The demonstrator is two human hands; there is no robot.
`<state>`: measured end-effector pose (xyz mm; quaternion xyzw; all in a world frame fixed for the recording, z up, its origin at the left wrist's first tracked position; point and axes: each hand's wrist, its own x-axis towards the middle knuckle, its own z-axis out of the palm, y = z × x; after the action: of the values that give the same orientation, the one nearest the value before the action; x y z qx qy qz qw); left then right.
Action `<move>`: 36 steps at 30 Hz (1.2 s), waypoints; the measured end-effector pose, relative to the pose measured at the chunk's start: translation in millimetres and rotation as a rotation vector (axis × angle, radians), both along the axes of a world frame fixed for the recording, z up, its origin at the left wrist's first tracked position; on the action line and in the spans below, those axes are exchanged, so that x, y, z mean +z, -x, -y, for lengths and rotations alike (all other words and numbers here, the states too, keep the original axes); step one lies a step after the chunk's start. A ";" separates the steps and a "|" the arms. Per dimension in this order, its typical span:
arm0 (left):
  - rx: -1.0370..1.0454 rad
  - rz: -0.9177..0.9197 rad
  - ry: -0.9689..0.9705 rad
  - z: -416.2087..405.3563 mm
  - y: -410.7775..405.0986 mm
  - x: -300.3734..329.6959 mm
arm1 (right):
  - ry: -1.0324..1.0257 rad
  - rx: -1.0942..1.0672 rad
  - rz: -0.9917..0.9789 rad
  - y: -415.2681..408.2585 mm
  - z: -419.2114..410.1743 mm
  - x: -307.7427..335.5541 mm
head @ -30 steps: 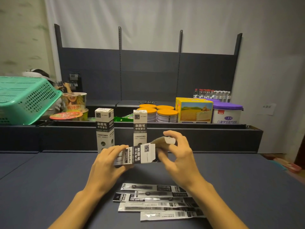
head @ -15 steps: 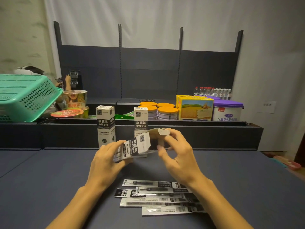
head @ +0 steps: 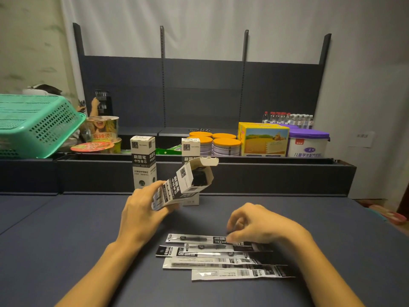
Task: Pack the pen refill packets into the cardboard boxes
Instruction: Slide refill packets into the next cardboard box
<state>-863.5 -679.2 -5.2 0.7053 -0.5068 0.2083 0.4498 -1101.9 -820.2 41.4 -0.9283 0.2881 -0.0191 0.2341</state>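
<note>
Dark blue surface point(head: 66, 240), grey shelving point(head: 199, 85) far behind. Left hand point(head: 141, 213) gripping open box point(head: 183, 182), tilted, mid-air. Right hand point(head: 259, 227) pinching top packet point(head: 199, 238) among near packets point(head: 221, 262). Two boxes point(head: 142, 162) upright, far.

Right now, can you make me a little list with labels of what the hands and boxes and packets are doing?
Left hand: holds the open box, tilted, flap up
Right hand: fingers curled down on the top packet; whether it has a grip on it, I cannot tell
Packets on table: four or five flat ones, overlapping
Standing boxes: left closed box upright; another behind the open box
Inside open box: dark, contents unclear
</note>
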 end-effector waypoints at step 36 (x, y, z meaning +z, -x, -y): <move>-0.029 -0.034 0.003 -0.9 1.1 1.3 | -0.017 0.014 -0.112 7.6 -0.5 4.4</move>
<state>-864.6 -678.2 -3.9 0.7005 -0.5090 0.1905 0.4625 -1109.5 -819.8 45.8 -0.9279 0.2944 0.0368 0.2259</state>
